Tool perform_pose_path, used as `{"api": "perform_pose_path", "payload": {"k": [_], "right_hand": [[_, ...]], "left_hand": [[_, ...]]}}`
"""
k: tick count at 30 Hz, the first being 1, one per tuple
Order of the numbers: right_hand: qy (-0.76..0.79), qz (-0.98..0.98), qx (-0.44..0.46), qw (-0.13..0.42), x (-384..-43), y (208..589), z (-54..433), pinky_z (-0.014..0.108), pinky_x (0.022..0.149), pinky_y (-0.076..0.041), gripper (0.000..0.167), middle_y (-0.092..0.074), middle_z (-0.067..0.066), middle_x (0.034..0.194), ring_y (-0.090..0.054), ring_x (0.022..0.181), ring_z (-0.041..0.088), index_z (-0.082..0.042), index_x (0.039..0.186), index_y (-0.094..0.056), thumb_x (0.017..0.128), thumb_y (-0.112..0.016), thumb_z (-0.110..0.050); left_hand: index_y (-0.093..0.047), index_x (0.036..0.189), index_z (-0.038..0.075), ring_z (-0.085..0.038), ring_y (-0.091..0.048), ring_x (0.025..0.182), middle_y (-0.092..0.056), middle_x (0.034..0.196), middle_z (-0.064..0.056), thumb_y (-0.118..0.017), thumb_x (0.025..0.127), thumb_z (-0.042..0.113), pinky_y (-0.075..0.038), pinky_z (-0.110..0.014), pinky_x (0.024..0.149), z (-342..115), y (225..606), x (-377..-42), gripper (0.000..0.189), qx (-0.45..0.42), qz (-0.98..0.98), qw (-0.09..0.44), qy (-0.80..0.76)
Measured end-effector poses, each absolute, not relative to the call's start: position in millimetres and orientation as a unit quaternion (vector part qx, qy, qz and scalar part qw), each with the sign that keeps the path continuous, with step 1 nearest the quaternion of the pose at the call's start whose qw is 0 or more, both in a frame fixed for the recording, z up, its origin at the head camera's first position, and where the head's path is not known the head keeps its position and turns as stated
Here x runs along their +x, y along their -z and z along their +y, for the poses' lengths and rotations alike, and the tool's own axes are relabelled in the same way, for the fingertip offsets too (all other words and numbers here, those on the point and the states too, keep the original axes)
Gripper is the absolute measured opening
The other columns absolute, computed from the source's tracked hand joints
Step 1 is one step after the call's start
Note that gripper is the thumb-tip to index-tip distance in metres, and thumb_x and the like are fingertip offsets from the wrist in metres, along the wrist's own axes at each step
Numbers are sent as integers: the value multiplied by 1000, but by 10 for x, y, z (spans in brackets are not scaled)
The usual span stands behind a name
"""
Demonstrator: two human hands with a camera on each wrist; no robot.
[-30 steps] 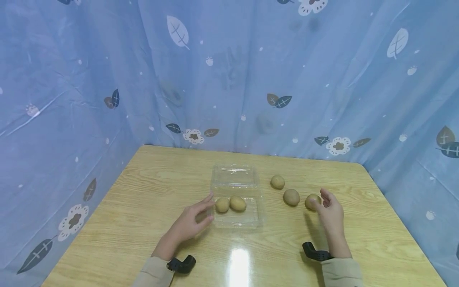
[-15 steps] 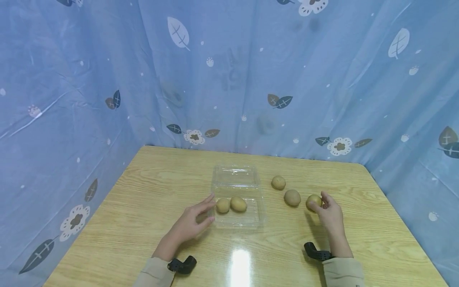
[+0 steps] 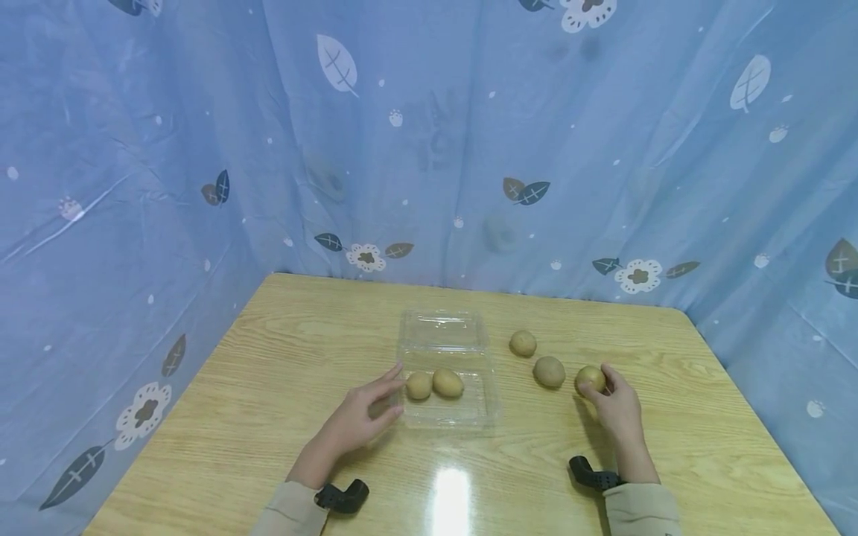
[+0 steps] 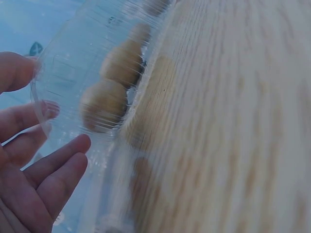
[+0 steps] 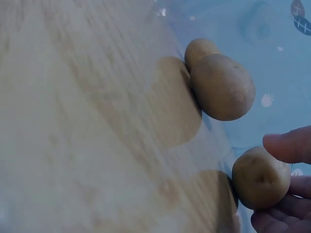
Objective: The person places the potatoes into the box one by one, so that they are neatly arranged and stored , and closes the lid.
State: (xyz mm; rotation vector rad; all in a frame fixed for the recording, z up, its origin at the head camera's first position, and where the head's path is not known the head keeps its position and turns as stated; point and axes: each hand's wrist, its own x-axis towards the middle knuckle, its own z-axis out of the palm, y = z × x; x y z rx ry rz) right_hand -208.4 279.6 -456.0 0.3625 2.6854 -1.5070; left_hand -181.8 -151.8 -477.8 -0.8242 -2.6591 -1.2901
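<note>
my right hand [image 3: 618, 411] has its thumb and fingers curled round the rightmost potato [image 3: 591, 374], on the table [image 3: 322, 320] right of the clear clamshell box [image 3: 471, 411]; my left hand [image 3: 358, 418], fingers loosely spread, touches the box's left side; two potatoes [image 3: 447, 383] sit inside it, two more potatoes [image 3: 550, 371] lie between it and my right hand

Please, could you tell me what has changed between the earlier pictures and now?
The right hand has closed in round the rightmost potato; whether the grip is firm, I cannot tell. The left hand stays at the left edge of the open clear box. The two potatoes in the box and the other two on the table stay in place.
</note>
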Motion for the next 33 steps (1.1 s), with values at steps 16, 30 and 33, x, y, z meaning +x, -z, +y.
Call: {"api": "perform_pose_path", "payload": {"k": [16,30,33], "right_hand": [[498,860,116,-8,-2093,4692,2802,53,112,-34,70,-24,32,149,-30,135,46,3,149,-15,95,-55,-12],[524,841,131,-18,-2103,4704,2795,47,114,-33,70,-22,28,153,-27,139,41,0,150,-17,92,-56,-6],[531,835,142,-25,-2110,4703,2785,46,115,-31,69,-22,27,153,-26,141,39,1,150,-18,92,-56,-5]], "left_hand": [[-53,134,6,-25,-48,129,-32,153,-7,-57,95,32,-43,-39,105,-1511,4764,-1809,47,-265,-871,41,412],[-53,133,6,-25,-48,129,-32,153,-6,-58,95,32,-43,-38,105,-1512,4787,-1821,47,-266,-867,41,419],[-53,133,5,-26,-46,130,-32,153,-6,-58,95,32,-45,-36,104,-1514,4784,-1818,47,-268,-864,38,425]]}}
